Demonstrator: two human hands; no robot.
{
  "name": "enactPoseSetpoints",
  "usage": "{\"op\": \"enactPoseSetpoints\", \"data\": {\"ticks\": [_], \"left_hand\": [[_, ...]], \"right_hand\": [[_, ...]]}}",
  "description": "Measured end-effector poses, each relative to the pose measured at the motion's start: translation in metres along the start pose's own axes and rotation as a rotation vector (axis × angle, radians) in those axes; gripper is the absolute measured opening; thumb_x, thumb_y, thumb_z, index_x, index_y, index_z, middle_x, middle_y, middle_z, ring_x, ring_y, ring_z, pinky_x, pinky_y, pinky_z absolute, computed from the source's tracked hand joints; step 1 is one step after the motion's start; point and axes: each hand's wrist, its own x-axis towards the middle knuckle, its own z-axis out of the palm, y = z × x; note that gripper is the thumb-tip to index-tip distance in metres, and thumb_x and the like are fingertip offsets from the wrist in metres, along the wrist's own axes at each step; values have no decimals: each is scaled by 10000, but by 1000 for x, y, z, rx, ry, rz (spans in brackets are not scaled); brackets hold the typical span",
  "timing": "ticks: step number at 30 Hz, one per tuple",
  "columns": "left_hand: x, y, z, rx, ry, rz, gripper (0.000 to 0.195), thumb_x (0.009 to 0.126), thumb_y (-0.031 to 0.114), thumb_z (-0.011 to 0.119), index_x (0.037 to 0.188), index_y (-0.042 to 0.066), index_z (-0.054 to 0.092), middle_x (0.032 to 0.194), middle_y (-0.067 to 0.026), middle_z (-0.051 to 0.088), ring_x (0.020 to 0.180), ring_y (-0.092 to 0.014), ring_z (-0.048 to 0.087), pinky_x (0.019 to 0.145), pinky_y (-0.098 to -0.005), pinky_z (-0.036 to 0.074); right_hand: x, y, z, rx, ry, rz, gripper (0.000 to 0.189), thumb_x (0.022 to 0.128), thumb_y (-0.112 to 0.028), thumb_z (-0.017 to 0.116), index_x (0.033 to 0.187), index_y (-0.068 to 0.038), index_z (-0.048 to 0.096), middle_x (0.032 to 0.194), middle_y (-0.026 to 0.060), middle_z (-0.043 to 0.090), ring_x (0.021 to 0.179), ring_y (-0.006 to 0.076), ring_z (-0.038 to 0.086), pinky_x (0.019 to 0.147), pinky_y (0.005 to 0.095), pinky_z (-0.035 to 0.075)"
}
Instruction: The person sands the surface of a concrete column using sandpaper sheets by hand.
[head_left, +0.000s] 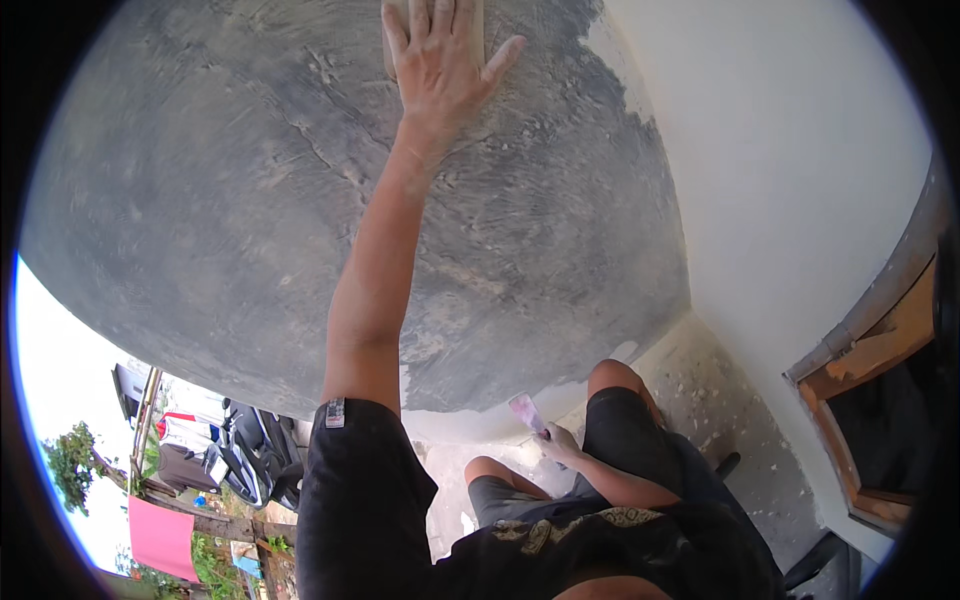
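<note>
My left hand, dusty with pale powder, is raised at the top of the view. Its palm and fingers press a flat pale block against the rough grey plastered wall; the thumb is spread out on the right. The block's underside is hidden, so I cannot tell whether it has an abrasive face. Low in front of my body, my right hand is closed around the handle of a putty knife. The putty knife's blade is smeared pinkish white and points up and left, close to the wall's lower edge.
A smooth white wall meets the grey one at a corner on the right. Beyond it is a wooden window frame. The floor is spattered with pale bits. Outside at left are a motor scooter, hanging clothes and a pink cloth.
</note>
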Motion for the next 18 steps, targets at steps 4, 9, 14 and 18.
{"op": "enactPoseSetpoints", "data": {"ticks": [4,9,14,18], "left_hand": [[-117,49,31,-123,-362,245,771,829,645,436,1417,161,313,1477,-78,265,1364,-274,229,1116,-508,176],[-154,41,17,-245,-546,418,795,832,656,417,1422,140,290,1487,-45,246,1374,-260,205,1139,-468,149],[-37,-42,-2,107,-110,190,767,841,647,417,1399,128,333,1461,-51,297,1344,-258,261,1117,-482,194],[-23,-18,3,105,-50,80,729,847,550,461,1392,85,331,1448,-108,306,1333,-304,261,1097,-515,185]], "right_hand": [[-2,9,8,17,3,-24,315,807,-318,601,874,-15,547,671,133,616,598,260,632,579,376,474],[-2,3,-1,85,9,30,338,803,-336,612,879,-13,544,681,139,614,617,281,630,595,390,471],[-9,8,13,28,-68,-1,340,819,-337,613,863,-7,541,666,126,604,590,240,626,558,360,467],[-3,-1,8,-28,-92,-3,327,831,-328,615,870,-10,545,667,112,601,559,194,624,538,331,468]]}}
